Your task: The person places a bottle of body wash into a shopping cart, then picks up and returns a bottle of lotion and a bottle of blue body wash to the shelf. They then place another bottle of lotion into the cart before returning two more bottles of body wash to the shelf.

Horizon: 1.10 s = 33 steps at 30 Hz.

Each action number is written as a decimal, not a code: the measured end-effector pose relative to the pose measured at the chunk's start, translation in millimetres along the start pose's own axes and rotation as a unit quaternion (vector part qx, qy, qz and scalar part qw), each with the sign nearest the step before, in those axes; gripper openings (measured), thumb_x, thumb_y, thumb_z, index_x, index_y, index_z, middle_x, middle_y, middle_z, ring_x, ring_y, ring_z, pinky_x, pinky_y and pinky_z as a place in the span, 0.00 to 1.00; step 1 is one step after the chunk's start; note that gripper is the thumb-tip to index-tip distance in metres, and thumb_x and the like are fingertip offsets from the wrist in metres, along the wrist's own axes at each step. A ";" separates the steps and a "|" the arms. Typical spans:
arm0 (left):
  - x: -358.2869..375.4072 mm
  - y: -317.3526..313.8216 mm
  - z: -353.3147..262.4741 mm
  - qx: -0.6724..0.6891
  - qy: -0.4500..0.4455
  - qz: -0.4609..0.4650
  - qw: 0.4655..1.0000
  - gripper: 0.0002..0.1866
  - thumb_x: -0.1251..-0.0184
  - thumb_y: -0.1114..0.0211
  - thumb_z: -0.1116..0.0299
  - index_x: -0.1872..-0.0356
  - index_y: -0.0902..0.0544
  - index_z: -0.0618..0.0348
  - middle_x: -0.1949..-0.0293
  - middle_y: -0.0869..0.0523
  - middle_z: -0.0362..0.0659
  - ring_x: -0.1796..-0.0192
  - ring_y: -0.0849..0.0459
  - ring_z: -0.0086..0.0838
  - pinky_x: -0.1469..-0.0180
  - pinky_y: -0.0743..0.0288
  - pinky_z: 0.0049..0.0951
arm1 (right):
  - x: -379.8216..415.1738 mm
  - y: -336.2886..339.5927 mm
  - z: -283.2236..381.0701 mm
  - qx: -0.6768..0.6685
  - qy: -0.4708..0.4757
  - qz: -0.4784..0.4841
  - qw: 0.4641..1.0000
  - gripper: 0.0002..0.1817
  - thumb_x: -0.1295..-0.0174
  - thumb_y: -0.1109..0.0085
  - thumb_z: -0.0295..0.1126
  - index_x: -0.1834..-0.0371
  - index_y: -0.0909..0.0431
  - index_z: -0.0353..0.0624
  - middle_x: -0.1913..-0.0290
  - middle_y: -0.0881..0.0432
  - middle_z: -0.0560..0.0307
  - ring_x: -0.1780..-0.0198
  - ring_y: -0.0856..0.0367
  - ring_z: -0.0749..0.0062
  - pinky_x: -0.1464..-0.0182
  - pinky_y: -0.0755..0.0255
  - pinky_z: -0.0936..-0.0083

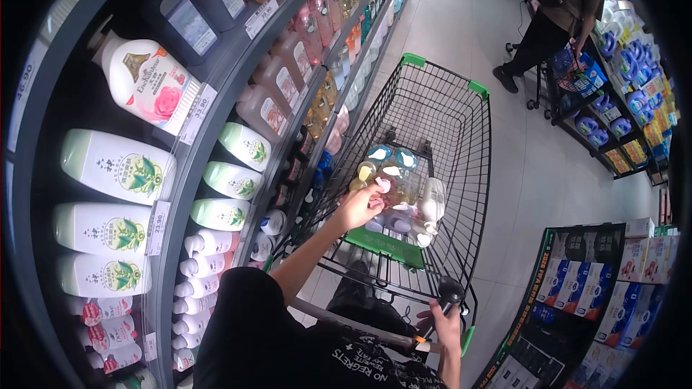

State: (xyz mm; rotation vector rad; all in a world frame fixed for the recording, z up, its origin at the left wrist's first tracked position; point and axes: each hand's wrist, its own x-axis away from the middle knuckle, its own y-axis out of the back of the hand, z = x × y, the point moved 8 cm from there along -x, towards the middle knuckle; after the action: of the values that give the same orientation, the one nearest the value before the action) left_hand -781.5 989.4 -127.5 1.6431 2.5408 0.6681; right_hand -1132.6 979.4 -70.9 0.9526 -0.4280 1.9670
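Observation:
My left hand reaches into the shopping cart, its fingers closed around the pale pink pump top of a bottle. Around it in the cart stand several other pump bottles, among them one with a yellow top and two with blue-green shoulders. A white bottle stands along the right side of this group. By the cart's handle, my right hand is wrapped around the grip of a black handheld device with a rounded head.
Shelves of body wash bottles run along the left. Ahead on the right, a person stands with another cart beside a detergent display. A low rack of boxes stands near right. Tiled floor lies between.

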 end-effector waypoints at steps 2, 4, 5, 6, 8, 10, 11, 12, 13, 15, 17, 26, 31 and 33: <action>37.1 10.9 -6.2 -0.012 -0.031 -0.036 0.999 0.20 0.39 0.31 0.66 0.48 0.22 0.64 0.54 0.14 0.56 0.49 0.13 0.40 0.46 0.21 0.33 | -5.9 16.2 -6.7 0.095 0.050 -0.062 0.992 0.26 0.35 0.40 0.33 0.40 0.42 0.36 0.74 0.19 0.47 0.81 0.18 0.62 0.81 0.23 0.71; 71.0 13.1 -12.4 -0.047 -0.033 -0.048 0.997 0.21 0.40 0.32 0.65 0.48 0.22 0.63 0.56 0.14 0.56 0.52 0.14 0.44 0.50 0.21 0.36 | -11.7 27.4 -14.8 0.099 0.064 -0.062 0.991 0.27 0.36 0.39 0.33 0.40 0.43 0.35 0.74 0.19 0.47 0.81 0.18 0.62 0.81 0.22 0.70; 87.1 14.1 -19.0 -0.078 -0.031 -0.055 0.995 0.21 0.40 0.33 0.64 0.48 0.22 0.62 0.58 0.14 0.55 0.56 0.14 0.48 0.53 0.21 0.39 | -14.0 33.6 -17.5 0.105 0.072 -0.066 0.990 0.28 0.36 0.39 0.33 0.40 0.43 0.35 0.73 0.19 0.46 0.81 0.18 0.62 0.80 0.21 0.69; 103.5 15.6 -27.3 -0.080 -0.034 -0.060 0.994 0.21 0.40 0.33 0.64 0.48 0.22 0.62 0.58 0.14 0.55 0.56 0.14 0.48 0.53 0.21 0.39 | -22.1 42.7 -25.7 0.104 0.102 -0.072 0.987 0.28 0.37 0.39 0.33 0.41 0.43 0.33 0.72 0.19 0.44 0.81 0.18 0.61 0.80 0.20 0.67; 135.8 13.0 -39.7 -0.133 0.018 -0.033 0.990 0.23 0.40 0.34 0.62 0.46 0.24 0.61 0.57 0.15 0.55 0.52 0.16 0.48 0.51 0.23 0.41 | -18.4 49.2 -22.1 0.055 0.117 -0.077 0.989 0.26 0.37 0.39 0.32 0.43 0.41 0.32 0.69 0.19 0.44 0.78 0.17 0.61 0.76 0.18 0.66; 168.0 2.2 -45.2 -0.156 0.006 -0.052 0.986 0.24 0.39 0.34 0.61 0.45 0.26 0.61 0.56 0.15 0.55 0.50 0.17 0.49 0.49 0.25 0.42 | -13.1 46.2 -17.9 0.010 0.136 -0.044 0.990 0.25 0.36 0.39 0.31 0.43 0.40 0.33 0.65 0.20 0.46 0.71 0.16 0.63 0.72 0.17 0.66; 180.1 -0.5 -51.7 -0.175 -0.007 -0.068 0.982 0.25 0.39 0.34 0.61 0.44 0.27 0.61 0.55 0.16 0.55 0.48 0.18 0.49 0.46 0.27 0.43 | -10.2 44.5 -16.2 0.006 0.150 -0.028 0.988 0.25 0.36 0.40 0.32 0.42 0.40 0.34 0.62 0.21 0.48 0.66 0.16 0.64 0.70 0.16 0.67; 191.5 -9.2 -49.8 -0.207 0.030 -0.027 0.978 0.25 0.39 0.34 0.62 0.42 0.28 0.59 0.50 0.18 0.54 0.42 0.22 0.47 0.39 0.31 0.43 | -13.1 46.9 -22.8 -0.009 0.131 -0.021 0.991 0.25 0.36 0.40 0.32 0.42 0.40 0.34 0.61 0.22 0.48 0.66 0.16 0.65 0.69 0.16 0.66; 199.4 -16.0 -47.4 -0.210 0.030 -0.030 0.977 0.25 0.39 0.34 0.62 0.42 0.28 0.59 0.50 0.18 0.54 0.42 0.22 0.47 0.39 0.31 0.43 | -16.0 48.6 -29.4 -0.024 0.112 -0.014 0.993 0.25 0.36 0.41 0.33 0.42 0.40 0.35 0.59 0.23 0.49 0.65 0.16 0.65 0.69 0.16 0.66; 222.1 -26.1 -64.1 -0.325 -0.111 -0.136 0.929 0.24 0.41 0.33 0.64 0.43 0.27 0.57 0.44 0.21 0.52 0.38 0.25 0.45 0.34 0.35 0.44 | -3.0 45.8 -20.8 -0.063 0.138 -0.006 0.988 0.25 0.36 0.40 0.34 0.41 0.39 0.35 0.57 0.24 0.49 0.64 0.16 0.65 0.68 0.16 0.66; 235.7 -37.9 -67.1 -0.328 -0.108 -0.164 0.924 0.23 0.42 0.33 0.66 0.45 0.25 0.56 0.41 0.23 0.50 0.36 0.27 0.43 0.31 0.37 0.45 | 3.0 53.8 -20.2 -0.075 0.138 -0.047 0.986 0.32 0.36 0.38 0.33 0.34 0.42 0.30 0.59 0.22 0.53 0.63 0.17 0.68 0.62 0.22 0.73; 251.3 -39.6 -71.5 -0.305 -0.027 -0.297 0.904 0.14 0.49 0.36 0.71 0.59 0.18 0.50 0.67 0.14 0.41 0.65 0.15 0.40 0.62 0.23 0.42 | 46.6 67.3 7.9 0.298 0.207 -0.181 0.914 0.38 0.36 0.41 0.47 0.29 0.42 0.36 0.67 0.16 0.35 0.64 0.15 0.43 0.56 0.25 0.57; 247.0 -43.1 -58.0 -0.305 0.005 -0.282 0.910 0.11 0.43 0.38 0.69 0.58 0.18 0.47 0.66 0.13 0.39 0.64 0.14 0.39 0.64 0.23 0.41 | 47.7 73.3 -2.4 0.261 0.300 -0.181 0.900 0.33 0.34 0.43 0.46 0.32 0.38 0.37 0.69 0.16 0.39 0.66 0.15 0.45 0.59 0.25 0.55; 246.7 -41.1 -57.2 -0.300 0.042 -0.266 0.915 0.10 0.42 0.39 0.68 0.58 0.17 0.46 0.65 0.13 0.39 0.63 0.14 0.38 0.64 0.22 0.41 | 51.1 72.2 -0.5 0.316 0.327 -0.237 0.859 0.31 0.34 0.43 0.45 0.34 0.36 0.37 0.70 0.16 0.39 0.68 0.15 0.46 0.60 0.25 0.55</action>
State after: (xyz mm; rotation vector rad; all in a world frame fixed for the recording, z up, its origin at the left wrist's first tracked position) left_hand -939.8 1173.0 -43.4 0.7023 2.3115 1.2834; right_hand -1209.1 968.9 -27.6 0.6068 0.8165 1.8269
